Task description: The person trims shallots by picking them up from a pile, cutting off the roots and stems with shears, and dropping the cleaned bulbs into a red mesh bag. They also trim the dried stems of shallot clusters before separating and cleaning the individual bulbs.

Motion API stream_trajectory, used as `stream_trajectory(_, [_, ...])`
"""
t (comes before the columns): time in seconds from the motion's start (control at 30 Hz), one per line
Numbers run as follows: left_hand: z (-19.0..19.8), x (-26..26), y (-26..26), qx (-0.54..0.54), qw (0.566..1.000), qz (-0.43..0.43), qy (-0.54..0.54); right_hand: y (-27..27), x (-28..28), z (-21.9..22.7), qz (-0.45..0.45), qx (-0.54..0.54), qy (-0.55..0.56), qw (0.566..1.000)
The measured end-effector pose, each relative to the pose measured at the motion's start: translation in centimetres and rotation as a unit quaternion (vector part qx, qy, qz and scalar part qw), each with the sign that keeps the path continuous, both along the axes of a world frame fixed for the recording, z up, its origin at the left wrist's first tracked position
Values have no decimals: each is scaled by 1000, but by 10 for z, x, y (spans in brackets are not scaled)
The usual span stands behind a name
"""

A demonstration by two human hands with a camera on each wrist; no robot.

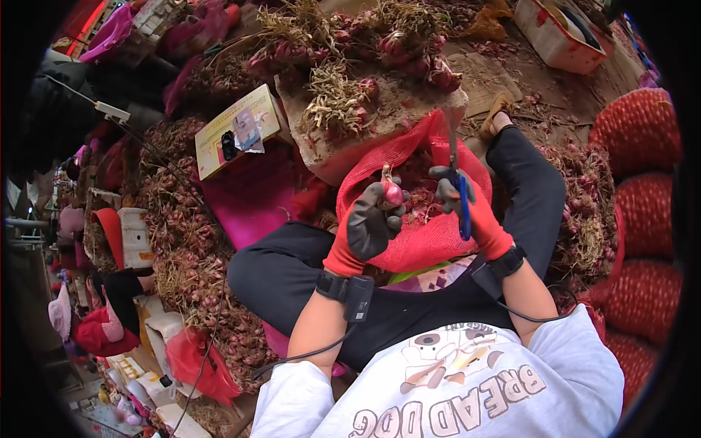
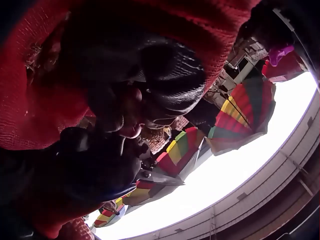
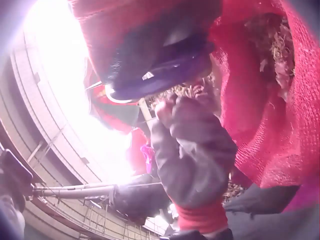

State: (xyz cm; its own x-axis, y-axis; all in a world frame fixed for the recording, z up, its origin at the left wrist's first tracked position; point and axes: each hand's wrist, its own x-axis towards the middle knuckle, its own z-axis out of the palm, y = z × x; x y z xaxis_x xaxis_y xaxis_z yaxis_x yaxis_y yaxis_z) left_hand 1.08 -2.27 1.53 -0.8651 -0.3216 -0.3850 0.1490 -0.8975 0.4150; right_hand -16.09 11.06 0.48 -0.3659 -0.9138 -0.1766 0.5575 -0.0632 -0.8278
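Note:
In the head view the left hand [image 1: 367, 226], in a grey and red glove, pinches a reddish-purple onion bulb [image 1: 392, 193] by its side. The gloved right hand [image 1: 475, 212] grips blue-handled scissors [image 1: 464, 204], their blades pointing away from the body. Both hands are over a red mesh bag [image 1: 409, 244] that lies open between the legs with bulbs and scraps inside. The right wrist view shows the left hand [image 3: 192, 150] close below the blue handle [image 3: 160, 80]. Dark gloves fill much of the left wrist view, a bulb [image 2: 131, 127] between the fingers.
Beyond the bag stands a dirty block [image 1: 314, 139] bearing bunches of dried onions [image 1: 339, 102]. A yellow box [image 1: 237, 131] lies left of it. Piled onions [image 1: 182, 248] flank the legs; filled red sacks [image 1: 646, 226] line the right side. A white crate [image 1: 558, 36] is at the far right.

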Motion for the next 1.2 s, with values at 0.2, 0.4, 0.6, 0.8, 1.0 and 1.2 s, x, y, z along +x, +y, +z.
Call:
stream_trajectory(0.2, [-9,-13,13,-177,982,-19,62,-3,11,19,-22,29,92,995])
stream_trajectory(0.4, [-28,-9,14,-221,974,-57,20,-11,20,16,-29,46,165,985])
stream_trajectory(0.6, [-12,-11,19,-413,902,-112,-60,-13,14,4,-36,67,189,979])
stream_trajectory(0.8, [-11,-5,13,-98,991,-91,31,-14,10,7,-55,60,38,996])
stream_trajectory(1.0, [-24,-9,9,-37,994,-65,74,-14,14,9,-98,39,-5,994])
stream_trajectory(1.2, [-47,-9,16,-295,955,12,4,-15,21,15,-68,100,206,971])
